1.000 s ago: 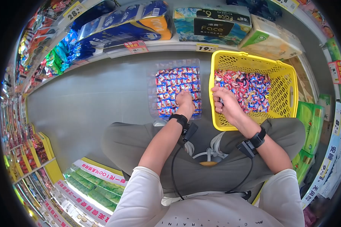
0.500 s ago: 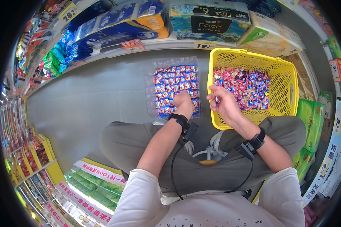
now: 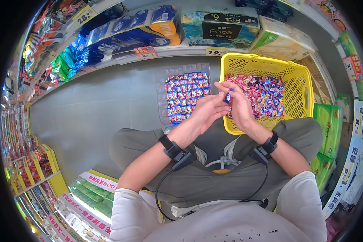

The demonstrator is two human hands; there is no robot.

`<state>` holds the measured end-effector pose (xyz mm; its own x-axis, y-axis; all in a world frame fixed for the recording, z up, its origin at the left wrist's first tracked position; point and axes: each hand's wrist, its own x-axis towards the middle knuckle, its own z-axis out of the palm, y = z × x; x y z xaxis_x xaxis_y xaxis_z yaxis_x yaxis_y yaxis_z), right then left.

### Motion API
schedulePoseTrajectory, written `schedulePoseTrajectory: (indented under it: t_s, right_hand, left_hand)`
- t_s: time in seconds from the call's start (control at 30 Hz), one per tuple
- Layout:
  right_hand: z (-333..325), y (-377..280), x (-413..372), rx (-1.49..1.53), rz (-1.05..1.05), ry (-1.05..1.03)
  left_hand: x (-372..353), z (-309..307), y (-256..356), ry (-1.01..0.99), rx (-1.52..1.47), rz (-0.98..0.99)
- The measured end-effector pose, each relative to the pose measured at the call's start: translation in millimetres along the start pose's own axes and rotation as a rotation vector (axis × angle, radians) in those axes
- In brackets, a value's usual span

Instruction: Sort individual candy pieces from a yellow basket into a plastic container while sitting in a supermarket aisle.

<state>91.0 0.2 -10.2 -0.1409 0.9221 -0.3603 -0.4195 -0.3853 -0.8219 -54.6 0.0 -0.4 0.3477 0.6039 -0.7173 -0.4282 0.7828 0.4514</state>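
Note:
My right hand (image 3: 238, 105) pinches a small blue wrapped candy (image 3: 228, 97) between its fingertips, raised above the near left corner of the yellow basket (image 3: 301, 76). My left hand (image 3: 207, 111) is turned palm up with fingers spread, right beside the candy and touching the right hand's fingers. The basket holds a heap of red, blue and pink wrapped candies (image 3: 262, 94). To its left on the floor lies a clear tray (image 3: 162, 86) with rows of blue-and-red candies (image 3: 185, 94) laid flat in it.
I crouch on a grey shop floor (image 3: 101, 105). A low shelf (image 3: 177, 50) ahead carries tissue packs and price tags. Green packs (image 3: 328, 133) stand to the right, snack racks (image 3: 32, 169) run along the left. Black wristbands with cables sit on both wrists.
My left hand lifted off the tray's candies and turned palm up toward the right hand. My right hand rose out of the basket with a blue candy and moved left to meet it.

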Motion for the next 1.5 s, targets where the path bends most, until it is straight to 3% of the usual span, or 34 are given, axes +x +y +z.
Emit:
schedulePoseTrajectory:
  t_s: [0.03,0.2,0.27,0.47,0.53,0.73,0.93,1.13,1.27,1.5]
  right_hand:
    - [0.4,1.5,0.9,0.005,0.027,0.01]
    - [3.2,1.4,1.5,-0.051,0.026,0.006]
    - [0.8,-1.3,2.2,-0.11,0.096,0.108]
    - [3.7,-12.0,0.9,-0.176,0.157,0.225]
    - [-0.1,-7.6,2.8,-0.252,0.163,0.254]
    - [1.9,-8.8,2.5,-0.348,0.132,0.331]
    - [-1.3,-4.7,3.3,-0.34,0.153,0.301]
    - [2.3,-5.5,2.7,-0.235,0.189,0.263]
    - [-4.2,-3.3,5.8,-0.314,0.109,0.257]
    - [0.1,-7.9,4.9,-0.305,0.157,0.303]
  left_hand:
    - [-0.1,1.4,-1.7,-0.07,0.017,0.05]
    - [-1.2,3.0,-3.9,-0.047,0.049,0.157]
    - [-6.1,6.6,-1.9,-0.041,0.044,0.165]
    - [0.7,-0.7,-10.4,0.088,0.281,0.214]
    - [6.2,-3.6,-15.4,0.177,0.328,0.334]
    - [-1.0,10.4,-17.2,0.101,-0.106,0.23]
    - [-2.1,7.1,-29.0,0.101,0.074,0.274]
    - [8.5,-3.4,-29.9,0.211,-0.102,0.295]
    - [7.4,-0.3,-31.0,0.214,-0.066,0.265]
    - [11.1,-3.1,-38.6,0.219,0.034,0.284]
